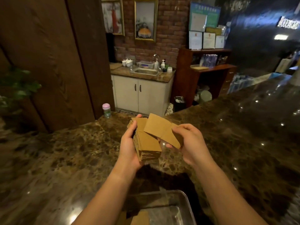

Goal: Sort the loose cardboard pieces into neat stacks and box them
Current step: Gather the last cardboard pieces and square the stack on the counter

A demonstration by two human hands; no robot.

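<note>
Right at the bottom centre of the frame there's a clear plastic box with rounded corners (181, 207) sitting on the glossy brown marbled stone counter (65, 159), and it looks like a few flat brown cardboard pieces (138, 218) are already lying in it.

Above that, mid-frame, both hands are up off the counter. The left hand (129, 148) is wrapped around a thick stack of tan corrugated cardboard pieces (147, 145), thumb up along the far end and palm cupping the left side, so it's a full grip. The right hand (188, 143) has its fingers (178, 133) curled over the right edge of a loose tan cardboard sheet (159, 129) lying skewed across the top of the stack, thumb tucked underneath, a light pinch rather than a squeeze.

What could go wrong, I reckon: that top sheet sits twisted relative to the pile, so if it gets pressed down like that the stack ends up crooked and might not drop cleanly into the box. Also the stack is held in mid-air by one hand only, and the lower layers look a bit fanned at the near end. Loosen that grip while squaring things up and pieces could slide out onto the counter.
</note>
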